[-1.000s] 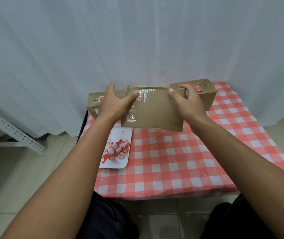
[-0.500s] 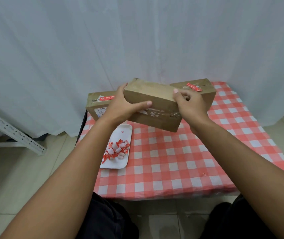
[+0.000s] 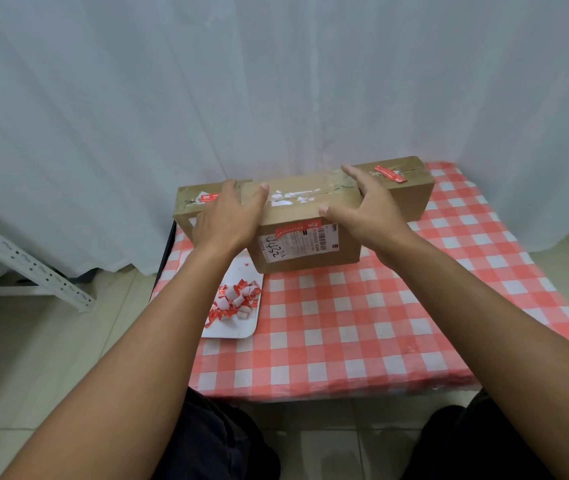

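A taped brown cardboard box (image 3: 305,216) with a shipping label and a red sticker on its front stands on the red-checked table (image 3: 345,334). My left hand (image 3: 227,216) lies against the box's left end, thumb on the top face. My right hand (image 3: 366,209) lies over its right end, fingers stretched along the top edge and thumb at the front edge. Both hands look flat rather than curled.
Two more brown boxes stand behind it, one at the left (image 3: 184,213) and one at the right (image 3: 411,195). A white tray (image 3: 241,329) with several red-and-white paper curls (image 3: 234,301) sits front left. White curtain behind; a metal rack (image 3: 27,268) on the left floor.
The box was held up in the air and turned over; now it stands on the table with its label facing me, and my fingers have loosened on its ends.
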